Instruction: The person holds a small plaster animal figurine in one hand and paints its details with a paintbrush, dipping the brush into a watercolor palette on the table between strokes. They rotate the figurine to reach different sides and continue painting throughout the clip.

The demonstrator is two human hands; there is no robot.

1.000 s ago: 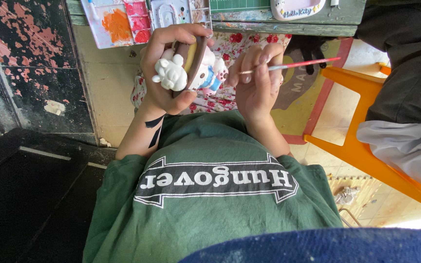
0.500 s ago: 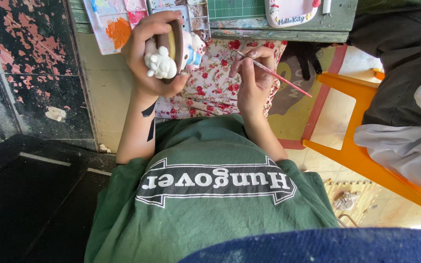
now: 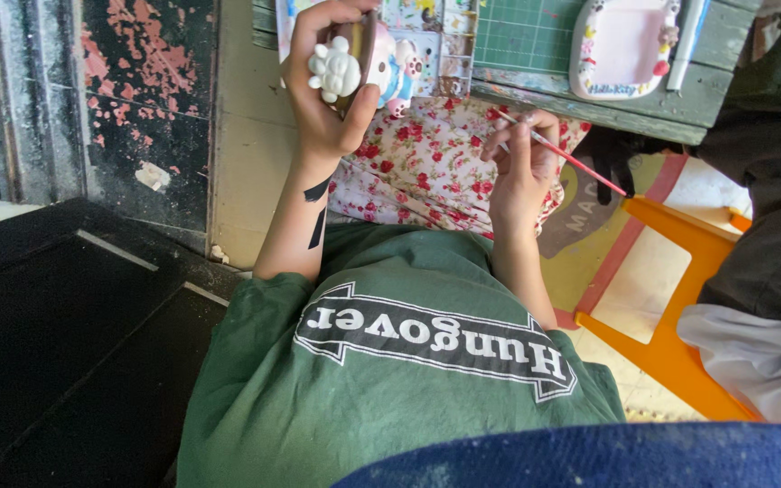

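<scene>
My left hand (image 3: 322, 99) is raised and grips a small plaster figurine (image 3: 363, 65), a white animal shape with pink and blue painted parts. My right hand (image 3: 521, 167) holds a thin paintbrush (image 3: 564, 154) with a pink handle, slanting down to the right, apart from the figurine. Both hands hover over a floral red-and-white cloth (image 3: 426, 163) on my lap. A paint palette (image 3: 431, 41) with several coloured wells lies on the table edge just behind the figurine.
A green cutting mat (image 3: 521, 36) and a white and pink plaster frame (image 3: 621, 45) lie on the wooden table (image 3: 589, 108). An orange plastic stool (image 3: 670, 334) stands at right, beside another person's dark and white clothing (image 3: 770, 262). A peeling black and red wall (image 3: 128, 108) is at left.
The view has shifted. My left hand turned the figurine and lifted it toward the palette. My right hand drew the brush away from the figurine and tilted it down to the right.
</scene>
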